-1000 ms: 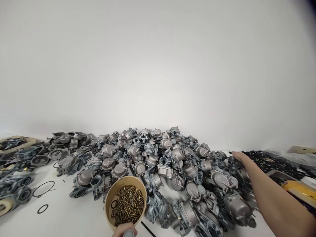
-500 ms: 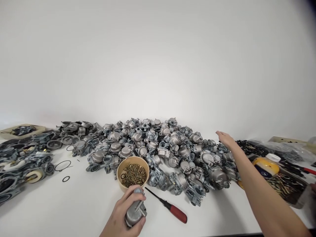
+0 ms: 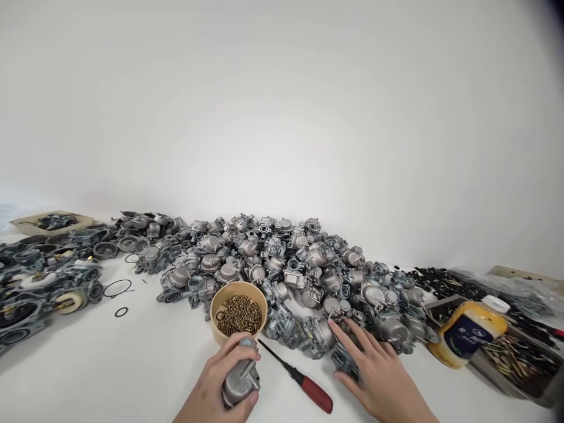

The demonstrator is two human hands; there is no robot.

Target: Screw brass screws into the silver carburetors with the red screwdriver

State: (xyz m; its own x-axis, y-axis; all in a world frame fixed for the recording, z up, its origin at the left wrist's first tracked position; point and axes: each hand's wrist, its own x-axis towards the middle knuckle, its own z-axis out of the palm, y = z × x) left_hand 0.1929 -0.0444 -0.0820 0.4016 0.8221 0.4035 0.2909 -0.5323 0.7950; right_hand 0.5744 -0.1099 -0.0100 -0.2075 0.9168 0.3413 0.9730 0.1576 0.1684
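My left hand [image 3: 220, 382] is wrapped round a grey metal carburetor [image 3: 240, 382], held upright near the table's front edge. Fingers spread, my right hand [image 3: 374, 367] reaches over the front of the carburetor pile [image 3: 282, 264]. Its fingertips lie over or against carburetors there; whether they touch is hard to tell. Just beyond my left hand stands a tan bowl [image 3: 215, 326] of small brass-coloured screws [image 3: 240, 314]. Between my hands lies a screwdriver [image 3: 315, 393] with a red handle, its shaft pointing at the bowl.
On the right, a yellow bottle [image 3: 469, 332] leans on a metal tray [image 3: 493, 376] of screws, with black parts and plastic bags behind. Opened carburetors with white floats [image 3: 70, 301] crowd the left. Several black rubber rings [image 3: 121, 312] lie on the white table.
My right hand has come back from the far right of the pile to its front, nearer me. The left hand keeps its hold on the carburetor. The view has shifted slightly.
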